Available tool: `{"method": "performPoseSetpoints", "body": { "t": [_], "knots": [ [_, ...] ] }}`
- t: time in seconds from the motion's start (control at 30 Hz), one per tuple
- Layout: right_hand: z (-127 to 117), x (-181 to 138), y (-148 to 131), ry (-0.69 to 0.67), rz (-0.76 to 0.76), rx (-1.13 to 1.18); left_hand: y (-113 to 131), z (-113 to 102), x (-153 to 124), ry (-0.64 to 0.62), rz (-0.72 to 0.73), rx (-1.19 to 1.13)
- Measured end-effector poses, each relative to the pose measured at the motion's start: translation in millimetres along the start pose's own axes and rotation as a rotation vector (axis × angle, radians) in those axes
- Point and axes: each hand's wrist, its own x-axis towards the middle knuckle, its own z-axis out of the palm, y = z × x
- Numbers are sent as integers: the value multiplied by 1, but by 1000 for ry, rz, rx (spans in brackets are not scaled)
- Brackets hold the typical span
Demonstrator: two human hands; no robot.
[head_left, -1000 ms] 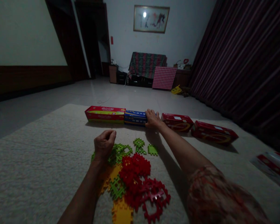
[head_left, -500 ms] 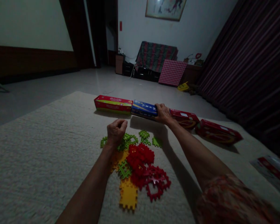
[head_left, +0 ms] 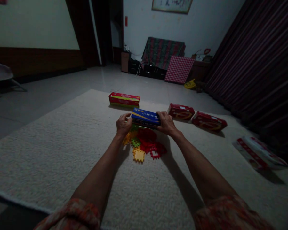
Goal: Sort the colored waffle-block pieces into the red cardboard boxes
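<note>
A long blue box (head_left: 146, 117) is held level above a heap of red, green and yellow plastic interlocking pieces (head_left: 146, 145) on a pale rug (head_left: 62, 143). My left hand (head_left: 123, 124) grips its left end with curled fingers. My right hand (head_left: 166, 123) closes on its right end. Part of the heap is hidden behind the box and my hands.
A red and yellow box (head_left: 124, 99) lies further back on the rug. Two red boxes (head_left: 180, 111) (head_left: 208, 121) lie to the right, and a flat red-and-white packet (head_left: 259, 155) near the right edge. Beyond the rug are bare floor, a covered cabinet and a dark curtain.
My right hand lifted the blue box out of the row of boxes and brought it toward me over the pieces. My left hand rose from the heap and took its left end.
</note>
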Motion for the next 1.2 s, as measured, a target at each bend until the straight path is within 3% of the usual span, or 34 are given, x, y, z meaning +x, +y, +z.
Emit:
{"method": "performPoseSetpoints", "body": {
  "t": [0.13,0.27,0.4,0.63,0.83,1.2],
  "knots": [
    [-3,-22,-2,14,136,-39,-9,-6,-37,-114,166,51],
    [-3,-33,1,-8,198,-82,-11,7,-67,-389,458,62],
    [2,-33,9,-11,191,-82,-4,15,-71,-605,660,101],
    [14,-15,42,27,179,-72,-9,2,-80,-930,900,165],
    [21,13,67,11,174,-100,-11,7,-81,-938,897,267],
    [20,32,89,11,193,-114,-41,73,-8,-905,948,202]
  ]
}}
